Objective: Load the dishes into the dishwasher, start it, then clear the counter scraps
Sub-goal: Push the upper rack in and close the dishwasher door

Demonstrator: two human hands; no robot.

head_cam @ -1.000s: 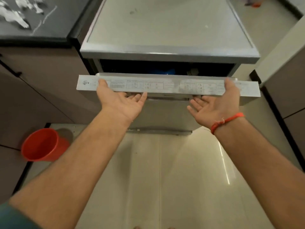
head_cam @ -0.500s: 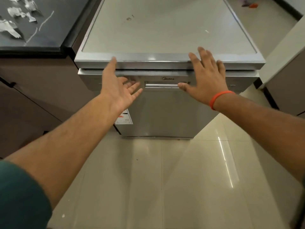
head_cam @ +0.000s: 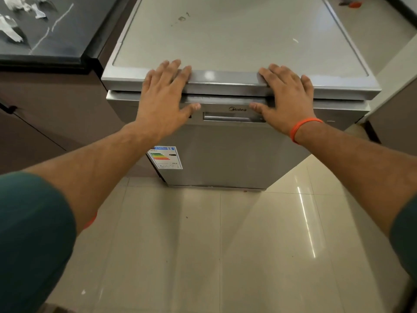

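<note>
Pale glossy floor tiles [head_cam: 259, 245] fill the lower half of the head view, and the silver dishwasher [head_cam: 225, 154] stands square in front of me, between the dark counter [head_cam: 56, 41] on the left and a pale cabinet side [head_cam: 397, 71] on the right

Its door [head_cam: 237, 150] looks upright and flush under the top panel [head_cam: 225, 37], so I judge the loading part finished, though nothing inside can be seen from here. Whether it is running I cannot tell: no light or display shows on the strip under the lid edge

Both hands hold nothing. Left hand [head_cam: 165, 96] lies flat with the fingers spread over the front lip of the top panel, thumb down on the door's upper edge. Right hand [head_cam: 285, 98], with an orange band [head_cam: 303, 128] at the wrist, rests the same way, fingers splayed on the lip and thumb close to the recessed handle [head_cam: 232, 116]

What I judge is left: confirming the start, then the scraps. Pale torn scraps [head_cam: 13, 26] lie scattered on the dark counter at far left, well apart from my hands, not yet cleared

Little stands in the way. An energy label [head_cam: 165, 157] is stuck low on the door's left side, and something small and orange [head_cam: 352, 4] sits on the floor beyond the machine, too blurred to name
</note>
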